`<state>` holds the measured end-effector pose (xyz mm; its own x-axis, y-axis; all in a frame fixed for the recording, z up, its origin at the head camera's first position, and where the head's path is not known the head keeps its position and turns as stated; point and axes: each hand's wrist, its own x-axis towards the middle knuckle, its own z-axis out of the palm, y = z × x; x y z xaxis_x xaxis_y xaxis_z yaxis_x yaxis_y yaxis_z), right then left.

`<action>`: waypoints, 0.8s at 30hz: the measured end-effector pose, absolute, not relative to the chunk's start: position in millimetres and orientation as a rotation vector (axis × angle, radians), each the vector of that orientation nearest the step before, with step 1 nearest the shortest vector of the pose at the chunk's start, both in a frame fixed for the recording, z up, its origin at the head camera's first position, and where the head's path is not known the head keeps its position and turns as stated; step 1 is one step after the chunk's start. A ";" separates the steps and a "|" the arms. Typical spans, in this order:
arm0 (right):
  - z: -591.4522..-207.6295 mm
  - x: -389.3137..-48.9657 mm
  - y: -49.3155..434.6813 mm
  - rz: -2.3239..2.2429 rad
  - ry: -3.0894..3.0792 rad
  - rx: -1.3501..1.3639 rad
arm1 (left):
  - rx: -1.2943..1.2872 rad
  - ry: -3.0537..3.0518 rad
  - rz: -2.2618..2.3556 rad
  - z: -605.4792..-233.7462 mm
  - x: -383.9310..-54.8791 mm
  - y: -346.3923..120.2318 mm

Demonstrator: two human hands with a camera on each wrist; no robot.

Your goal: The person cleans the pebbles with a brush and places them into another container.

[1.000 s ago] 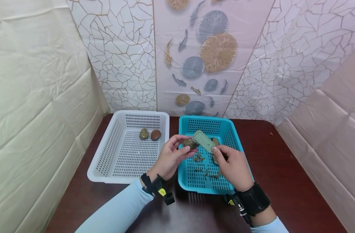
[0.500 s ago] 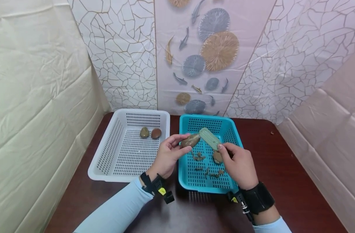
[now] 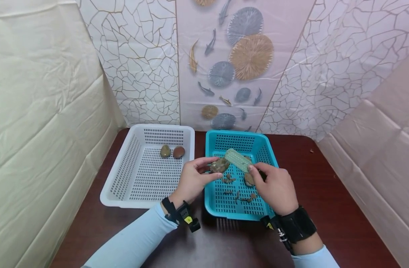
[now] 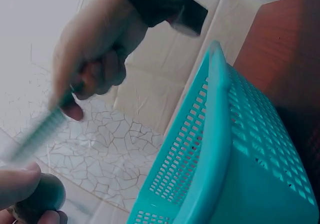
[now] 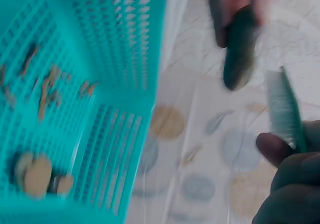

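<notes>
My left hand (image 3: 193, 179) pinches a smooth brown-green stone (image 3: 219, 165) between thumb and fingers, above the teal basket (image 3: 208, 205). In my right hand (image 3: 277, 190) is a small green scrub brush (image 3: 237, 160), gripped at its near end with the thumb on top. The brush's far end overlaps the stone's right edge in the head view. Pale bristles (image 5: 281, 104) show along the brush in the right wrist view, where a gap lies between it and the stone (image 5: 241, 52). Brush motion is blurred in the left wrist view.
Inside the teal basket lie mud-brown crumbs (image 3: 228, 179) and mud-coated lumps (image 3: 249, 180). The white basket (image 3: 105, 199) to the left holds a greenish stone (image 3: 165, 151) and a reddish-brown stone (image 3: 178, 152). Both baskets stand on a dark red table (image 3: 335, 208) before patterned cloth walls.
The stone has turned in my left hand and shows a different face. My right hand moved right with the brush, whose far end then shifted back left and slightly down.
</notes>
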<state>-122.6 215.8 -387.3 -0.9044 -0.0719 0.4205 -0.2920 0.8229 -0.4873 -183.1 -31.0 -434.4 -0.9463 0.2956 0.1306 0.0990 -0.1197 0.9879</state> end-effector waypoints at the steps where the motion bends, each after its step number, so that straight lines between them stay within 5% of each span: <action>1: -387.6 -122.5 215.5 0.817 -2.620 0.305 | 0.458 1.990 2.208 -434.6 -183.6 -31.1; 24: -396.5 -125.9 221.3 0.782 -2.549 0.194 | 0.429 1.741 2.328 -434.7 -185.1 -29.7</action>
